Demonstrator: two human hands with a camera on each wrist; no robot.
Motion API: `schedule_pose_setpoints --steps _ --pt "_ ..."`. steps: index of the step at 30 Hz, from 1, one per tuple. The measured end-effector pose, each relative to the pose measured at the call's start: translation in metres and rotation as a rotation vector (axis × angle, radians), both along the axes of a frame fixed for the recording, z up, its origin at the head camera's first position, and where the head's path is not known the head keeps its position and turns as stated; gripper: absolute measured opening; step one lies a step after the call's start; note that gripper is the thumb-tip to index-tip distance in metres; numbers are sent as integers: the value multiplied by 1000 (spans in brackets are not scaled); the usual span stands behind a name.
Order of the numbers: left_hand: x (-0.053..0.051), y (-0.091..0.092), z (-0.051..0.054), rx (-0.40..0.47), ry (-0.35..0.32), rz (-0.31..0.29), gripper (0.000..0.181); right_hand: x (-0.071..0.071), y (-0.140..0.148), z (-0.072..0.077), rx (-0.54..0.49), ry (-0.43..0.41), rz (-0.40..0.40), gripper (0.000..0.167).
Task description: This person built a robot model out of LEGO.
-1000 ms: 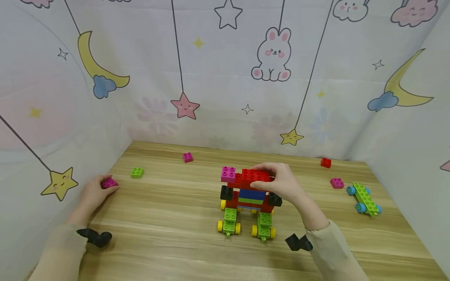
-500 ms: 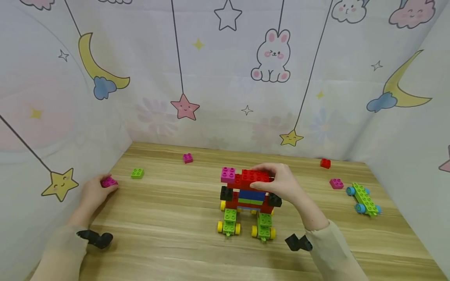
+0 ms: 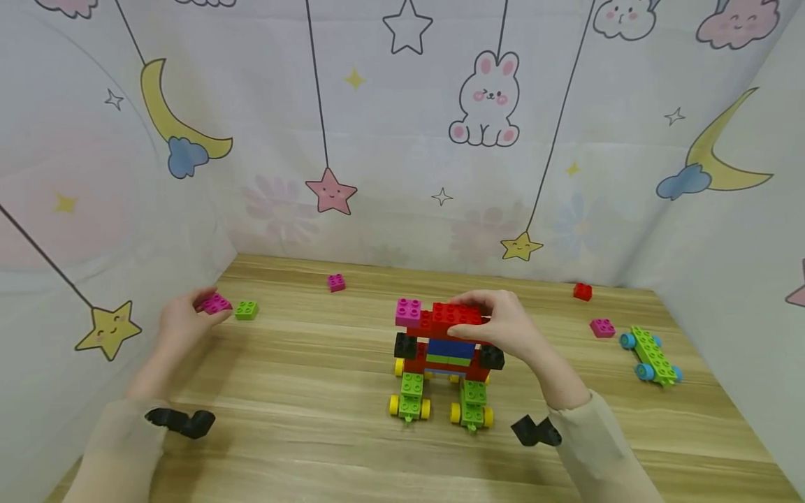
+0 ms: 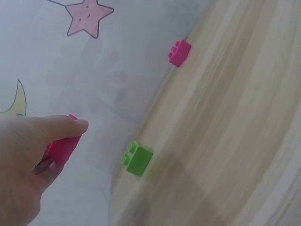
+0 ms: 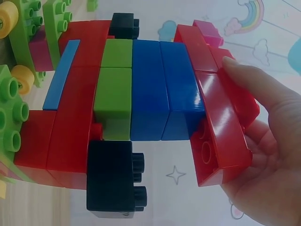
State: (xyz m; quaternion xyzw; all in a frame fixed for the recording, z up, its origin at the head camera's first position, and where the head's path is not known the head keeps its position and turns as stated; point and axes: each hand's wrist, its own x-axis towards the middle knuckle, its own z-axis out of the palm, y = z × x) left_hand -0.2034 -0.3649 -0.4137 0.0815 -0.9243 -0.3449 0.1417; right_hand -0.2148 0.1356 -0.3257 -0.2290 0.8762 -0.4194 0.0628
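My left hand (image 3: 184, 321) pinches a magenta brick (image 3: 216, 303) between thumb and fingers, raised off the table beside a lime green brick (image 3: 246, 310). In the left wrist view the held brick (image 4: 64, 149) is partly covered by the thumb. My right hand (image 3: 508, 323) grips the red brick (image 3: 454, 316) on top of a built brick model (image 3: 451, 351). The model has red, blue, green and black bricks, and stands on green wheeled bases (image 3: 411, 404) with yellow wheels. A magenta brick (image 3: 409, 311) sits on its upper left corner. The right wrist view shows its blue bricks (image 5: 150, 89) close up.
On the wooden table (image 3: 302, 433) a magenta brick (image 3: 336, 282) lies at the back. To the right are a red brick (image 3: 583, 292), another magenta brick (image 3: 603, 327) and a green wheeled base (image 3: 653, 355) with blue wheels. A patterned cloth (image 3: 390, 140) encloses the table.
My left hand has lifted the magenta brick from the table and moved it right and away from me, near the lime green brick. The right hand and the model stay in place.
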Motion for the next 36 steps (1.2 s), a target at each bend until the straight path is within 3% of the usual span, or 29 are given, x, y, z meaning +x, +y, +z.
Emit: schedule_pose_setpoints --steps 10,21,26,36 --pt "-1 41 31 -51 148 -87 50 -1 -2 3 52 73 43 44" --pt "6 102 68 -40 231 -201 43 -2 -7 9 75 102 92 49" --pt "8 127 76 -13 260 -269 42 -2 -19 17 67 110 106 48" --pt "13 177 90 16 392 -436 41 -1 -41 23 107 127 110 42"
